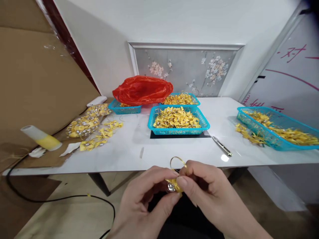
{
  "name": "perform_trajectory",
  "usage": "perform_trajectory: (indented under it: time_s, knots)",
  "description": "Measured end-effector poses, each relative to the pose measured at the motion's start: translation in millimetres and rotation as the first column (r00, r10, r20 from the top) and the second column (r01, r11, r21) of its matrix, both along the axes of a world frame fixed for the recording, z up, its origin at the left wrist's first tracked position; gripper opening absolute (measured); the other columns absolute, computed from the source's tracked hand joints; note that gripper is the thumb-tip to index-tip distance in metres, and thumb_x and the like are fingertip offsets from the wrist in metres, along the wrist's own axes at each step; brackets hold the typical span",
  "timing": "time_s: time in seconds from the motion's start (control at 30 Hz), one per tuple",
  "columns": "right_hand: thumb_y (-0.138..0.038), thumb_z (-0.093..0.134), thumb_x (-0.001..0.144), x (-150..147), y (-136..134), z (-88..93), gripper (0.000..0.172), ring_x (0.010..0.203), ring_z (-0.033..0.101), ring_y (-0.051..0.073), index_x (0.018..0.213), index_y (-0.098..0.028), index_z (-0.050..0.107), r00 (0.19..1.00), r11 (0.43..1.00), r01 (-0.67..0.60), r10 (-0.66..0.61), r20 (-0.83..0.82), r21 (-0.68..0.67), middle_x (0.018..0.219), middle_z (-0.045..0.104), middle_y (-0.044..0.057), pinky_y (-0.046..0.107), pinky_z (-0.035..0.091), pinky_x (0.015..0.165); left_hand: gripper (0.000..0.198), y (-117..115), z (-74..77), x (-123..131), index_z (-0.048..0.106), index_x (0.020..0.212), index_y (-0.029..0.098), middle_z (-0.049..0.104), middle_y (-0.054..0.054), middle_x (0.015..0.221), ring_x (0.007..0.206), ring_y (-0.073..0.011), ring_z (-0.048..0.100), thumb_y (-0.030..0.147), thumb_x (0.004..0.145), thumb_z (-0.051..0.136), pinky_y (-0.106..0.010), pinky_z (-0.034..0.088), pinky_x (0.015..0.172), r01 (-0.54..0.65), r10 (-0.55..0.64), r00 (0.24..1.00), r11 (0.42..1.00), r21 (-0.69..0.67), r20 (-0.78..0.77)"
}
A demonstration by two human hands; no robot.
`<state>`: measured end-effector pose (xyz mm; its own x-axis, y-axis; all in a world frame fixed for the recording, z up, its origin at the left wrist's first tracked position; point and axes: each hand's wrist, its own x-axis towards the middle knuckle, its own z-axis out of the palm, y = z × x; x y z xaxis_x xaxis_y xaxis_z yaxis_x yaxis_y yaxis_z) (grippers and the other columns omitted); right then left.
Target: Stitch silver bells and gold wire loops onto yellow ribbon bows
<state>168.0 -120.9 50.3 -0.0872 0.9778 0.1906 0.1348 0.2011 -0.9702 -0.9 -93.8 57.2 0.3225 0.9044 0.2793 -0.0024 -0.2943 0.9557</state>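
A small yellow ribbon bow [177,186] with silver bells and a thin gold loop is pinched between my two hands, just off the table's front edge. My left hand [149,199] grips it from the left, thumb below and fingers above. With thumb and forefinger, my right hand [206,189] holds the bow's right side near the base of the loop. Fingers cover part of the bow. Beyond my hands, a blue basket [178,131] full of similar yellow bows stands on the white table [129,146].
A utility knife [221,146] lies right of the middle basket. Another blue basket [276,141] stands at the right, with loose bows beside it. A red plastic bag [142,89] covers part of a back basket. Belled bows [83,126] and a yellow roll [42,137] lie at left.
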Motion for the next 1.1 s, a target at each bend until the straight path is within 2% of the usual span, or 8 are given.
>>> perform_trajectory:
  time_s: [0.13,0.23,0.3,0.43,0.67,0.8,0.97,1.1]
  knots:
    - [-0.043,0.052,0.099,1.0,4.3,-0.5,0.040,0.052,0.036,0.009,0.068,-0.017,0.050,1.000,1.000,-0.008,0.009,0.029,-0.009,0.057,0.043,-0.004,0.022,0.027,0.047,0.037,3.0,-1.4,1.3,0.079,0.092,0.037,0.080,0.004,0.086,0.074,-0.0151,0.076,0.007,0.071,0.076,-0.018,0.063,0.069,-0.014,0.014,1.000,1.000,-0.019,-0.010]
    - [-0.041,0.051,0.099,1.7,9.5,-0.8,0.040,0.052,0.035,0.008,0.068,-0.017,0.049,1.000,1.000,-0.005,0.005,0.011,-0.008,0.057,0.041,-0.004,0.022,0.026,0.046,0.040,6.6,-4.1,-2.0,0.078,0.099,0.034,0.080,0.001,0.095,0.079,-0.0189,0.077,0.009,0.068,0.080,-0.022,0.064,0.072,0.019,-0.019,1.000,0.992,-0.122,0.006]
    - [-0.039,0.051,0.099,2.7,15.3,-1.0,0.038,0.053,0.035,0.008,0.068,-0.017,0.051,0.999,1.000,-0.021,0.021,0.029,0.009,0.058,0.042,-0.004,0.022,0.026,0.047,0.038,12.7,-5.6,-3.5,0.077,0.102,0.034,0.080,-0.001,0.098,0.082,-0.0193,0.076,0.013,0.070,0.081,-0.022,0.063,0.073,0.066,-0.062,0.998,0.979,-0.193,0.027]
    - [-0.041,0.052,0.099,8.7,34.7,-2.3,0.039,0.055,0.036,0.008,0.068,-0.016,0.051,0.997,1.000,-0.020,0.019,0.077,0.017,0.060,0.042,-0.004,0.021,0.027,0.049,0.020,35.7,-5.6,1.4,0.078,0.093,0.030,0.078,0.002,0.086,0.077,-0.0133,0.072,0.016,0.079,0.075,-0.017,0.058,0.070,0.125,-0.129,0.992,0.961,-0.247,0.002]
    - [-0.055,0.054,0.094,28.0,75.7,-11.0,0.047,0.053,0.037,0.009,0.067,-0.017,0.049,0.999,0.999,0.046,-0.047,-0.022,-0.029,0.056,0.042,-0.003,0.021,0.029,0.050,0.010,78.8,-13.7,28.3,0.076,0.086,0.024,0.075,0.002,0.079,0.076,-0.0122,0.066,0.019,0.077,0.079,-0.020,0.052,0.071,0.201,-0.170,0.977,0.929,-0.311,0.126]
    - [-0.059,0.053,0.094,34.9,87.5,-15.7,0.049,0.051,0.040,0.009,0.072,-0.016,0.050,0.991,0.994,0.107,-0.109,-0.079,-0.036,0.057,0.044,-0.003,0.021,0.033,0.050,0.008,97.6,-18.5,36.7,0.077,0.085,0.023,0.074,0.001,0.080,0.077,-0.0133,0.064,0.025,0.078,0.079,-0.024,0.051,0.076,0.188,-0.156,0.980,0.922,-0.339,0.120]
    - [-0.059,0.053,0.094,42.2,94.4,-16.6,0.047,0.052,0.044,0.008,0.089,-0.013,0.060,0.977,0.984,0.175,-0.176,-0.120,-0.018,0.076,0.054,0.002,0.022,0.035,0.051,0.013,118.5,-15.5,38.0,0.079,0.088,0.026,0.075,0.002,0.081,0.077,-0.0125,0.062,0.026,0.076,0.081,-0.022,0.049,0.075,0.130,-0.099,0.989,0.935,-0.330,0.107]
    - [-0.056,0.053,0.094,44.5,97.2,-19.2,0.046,0.052,0.044,0.010,0.091,-0.012,0.062,0.985,0.992,0.129,-0.129,-0.116,-0.007,0.064,0.051,0.000,0.022,0.036,0.051,0.014,126.7,-13.9,41.3,0.081,0.086,0.025,0.075,0.001,0.077,0.073,-0.0126,0.061,0.026,0.073,0.083,-0.021,0.049,0.071,0.089,-0.070,0.995,0.944,-0.318,0.072]
